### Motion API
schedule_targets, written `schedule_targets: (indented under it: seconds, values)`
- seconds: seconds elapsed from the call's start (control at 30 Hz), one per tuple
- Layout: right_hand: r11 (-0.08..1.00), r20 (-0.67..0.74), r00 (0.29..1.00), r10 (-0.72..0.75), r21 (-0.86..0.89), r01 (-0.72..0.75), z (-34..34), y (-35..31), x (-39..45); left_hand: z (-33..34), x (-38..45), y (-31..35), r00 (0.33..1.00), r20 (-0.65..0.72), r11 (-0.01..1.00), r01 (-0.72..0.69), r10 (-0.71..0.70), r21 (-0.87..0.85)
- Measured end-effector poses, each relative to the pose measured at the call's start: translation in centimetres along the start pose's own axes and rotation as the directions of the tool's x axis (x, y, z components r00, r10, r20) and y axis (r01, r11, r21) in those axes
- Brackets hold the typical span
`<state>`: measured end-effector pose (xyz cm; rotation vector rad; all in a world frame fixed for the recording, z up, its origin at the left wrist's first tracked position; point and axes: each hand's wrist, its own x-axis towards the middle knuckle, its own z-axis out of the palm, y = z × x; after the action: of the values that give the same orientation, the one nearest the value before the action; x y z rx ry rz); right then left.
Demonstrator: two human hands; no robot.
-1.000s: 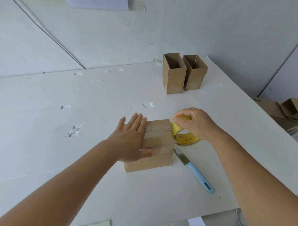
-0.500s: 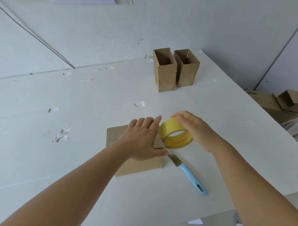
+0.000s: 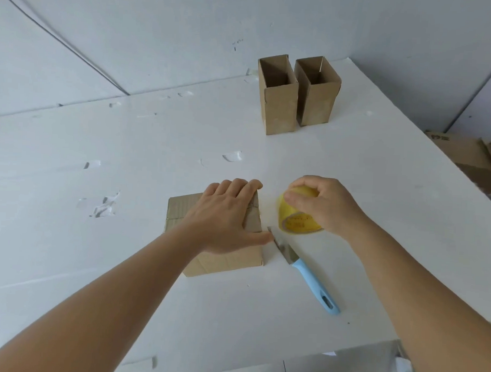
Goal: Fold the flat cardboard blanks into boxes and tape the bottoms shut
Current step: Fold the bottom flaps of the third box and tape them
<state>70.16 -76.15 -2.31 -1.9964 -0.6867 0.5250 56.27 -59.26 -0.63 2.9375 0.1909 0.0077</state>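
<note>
Head view, my left hand flat with fingers spread on the brown cardboard box, my right hand gripping the yellow tape roll just right of it, blue-handled knife lying between my forearms

Single head cam, wide-angle, looking forward and down over the white table from the near edge. Both forearms enter from the bottom corners; hands sit close, mid-frame. Far wall fills the top. Straight lines bow at the edges. No second view, so no overlap.
</note>
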Motion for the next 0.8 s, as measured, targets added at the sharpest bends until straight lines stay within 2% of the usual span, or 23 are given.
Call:
schedule_targets:
  seconds: [0.1, 0.17, 0.27, 0.33, 0.43, 0.53, 0.63, 0.73, 0.8]
  values:
    - [0.946, -0.026, 1.000, 0.016, -0.324, -0.024, 0.8, 0.2, 0.4, -0.1, 0.0, -0.1, 0.999, 0.042, 1.000, 0.002, -0.002, -0.002]
    - [0.890, -0.051, 0.999, -0.005, -0.455, -0.019, 0.9, 0.2, 0.6, -0.4, 0.0, -0.1, 0.998, 0.062, 1.000, -0.006, 0.006, -0.007]
    - [0.882, -0.071, 0.997, -0.022, -0.470, -0.014, 0.5, 0.3, 0.6, -1.0, 0.4, 0.1, 0.997, 0.075, 1.000, 0.004, -0.002, -0.031]
    - [0.880, -0.053, 0.998, -0.033, -0.474, 0.004, 0.5, 0.3, 0.5, -1.4, 1.1, 0.4, 0.996, 0.064, 0.994, 0.060, -0.054, -0.089]
    - [0.881, -0.037, 0.999, -0.034, -0.473, 0.013, 0.4, 0.2, 0.0, -2.2, 3.1, 0.8, 0.971, 0.199, 0.980, 0.162, -0.136, -0.120]
    - [0.902, -0.050, 0.998, -0.041, -0.431, 0.015, 0.1, 0.1, -0.5, -3.3, 5.4, 1.4, 0.914, 0.400, 0.991, 0.109, -0.069, -0.077]
    - [0.886, -0.075, 0.996, -0.056, -0.464, 0.014, -0.4, -0.1, -0.8, -4.3, 7.8, 2.3, 0.844, 0.535, 0.996, 0.030, 0.022, -0.088]
    - [0.872, -0.095, 0.993, -0.073, -0.488, 0.017, -0.7, -0.2, -1.2, -4.2, 9.2, 3.3, 0.813, 0.577, 0.996, -0.038, 0.081, -0.085]
    - [0.892, -0.109, 0.993, -0.051, -0.452, -0.004, -0.7, -0.1, -1.4, -3.7, 9.6, 3.7, 0.803, 0.583, 0.987, -0.042, 0.124, -0.153]
